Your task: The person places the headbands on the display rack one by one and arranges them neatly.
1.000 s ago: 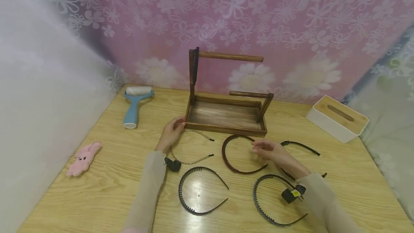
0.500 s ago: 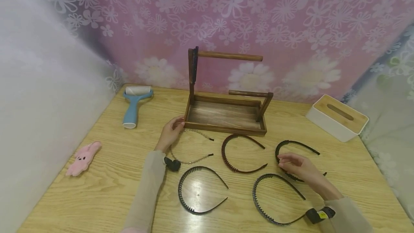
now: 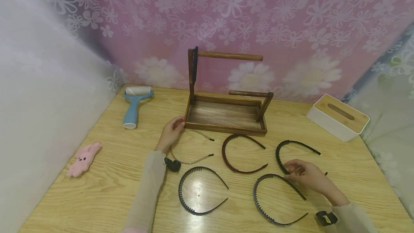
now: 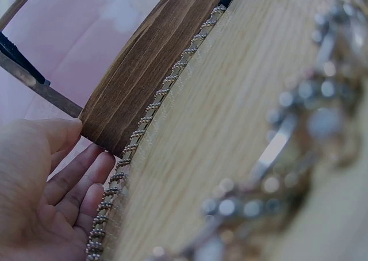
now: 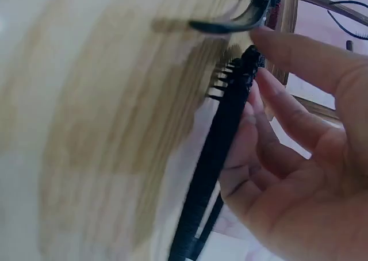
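My left hand [image 3: 170,134] grips the near left corner of a wooden rack [image 3: 226,131] with a tray base and two bars. In the left wrist view, its thumb is on the corner edge of the wood, fingers below. A beaded headband [image 4: 141,129] lies along the rack's front, beside that hand. My right hand [image 3: 308,177] is at the curve of a black toothed headband [image 3: 280,155] on the table. In the right wrist view, the thumb and index fingertip pinch the toothed end of this black headband [image 5: 221,129]. A dark headband [image 3: 195,65] hangs on the rack's upper bar.
On the table lie a red-brown headband [image 3: 225,154], a black headband [image 3: 181,190] and a grey-black headband [image 3: 257,199]. A blue lint roller [image 3: 132,112] and a pink plush toy [image 3: 83,159] are at left. A white tissue box [image 3: 333,123] stands at the back right.
My right hand has moved right and toward me, from over the red-brown headband to the black one, its fingers closing at the curve. The left hand stays on the rack.
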Tool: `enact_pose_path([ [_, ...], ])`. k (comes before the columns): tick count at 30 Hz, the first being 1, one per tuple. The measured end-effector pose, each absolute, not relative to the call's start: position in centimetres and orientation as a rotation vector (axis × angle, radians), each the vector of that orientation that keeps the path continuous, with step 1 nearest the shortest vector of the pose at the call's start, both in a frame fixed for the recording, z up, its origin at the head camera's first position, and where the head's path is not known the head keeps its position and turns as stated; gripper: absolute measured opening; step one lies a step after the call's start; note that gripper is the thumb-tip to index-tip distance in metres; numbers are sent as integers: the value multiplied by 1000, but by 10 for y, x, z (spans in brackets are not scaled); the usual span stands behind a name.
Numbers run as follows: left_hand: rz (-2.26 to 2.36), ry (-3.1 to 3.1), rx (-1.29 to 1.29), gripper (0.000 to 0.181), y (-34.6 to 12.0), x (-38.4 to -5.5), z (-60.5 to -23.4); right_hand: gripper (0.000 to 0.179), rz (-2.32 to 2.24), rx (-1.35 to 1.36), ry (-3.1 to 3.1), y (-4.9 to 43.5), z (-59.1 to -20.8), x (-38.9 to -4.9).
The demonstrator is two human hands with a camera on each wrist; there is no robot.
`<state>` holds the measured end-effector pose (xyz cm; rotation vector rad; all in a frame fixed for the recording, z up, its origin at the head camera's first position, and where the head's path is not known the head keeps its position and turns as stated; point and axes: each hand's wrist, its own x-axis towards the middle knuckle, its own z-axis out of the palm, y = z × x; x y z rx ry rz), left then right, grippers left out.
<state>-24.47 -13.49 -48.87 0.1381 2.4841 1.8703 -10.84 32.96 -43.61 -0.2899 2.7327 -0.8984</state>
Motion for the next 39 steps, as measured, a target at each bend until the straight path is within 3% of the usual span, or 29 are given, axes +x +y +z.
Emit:
enact_pose_path([
  [13, 1888, 2468, 122, 40, -134, -245, -491, 31, -987, -387, 2786, 321, -424, -114],
  [24, 1887, 2460, 126, 40, -132, -234, -469, 46, -1248, -145, 2758, 316, -407, -127],
  [31, 1915, 2480, 104, 38, -134, -245, -487, 24, -1686, 17, 2675, 309, -399, -134],
  [39, 1933, 2456, 135, 39, -134, -245, -488, 30, -2038, 77, 2534, 298, -387, -154],
])
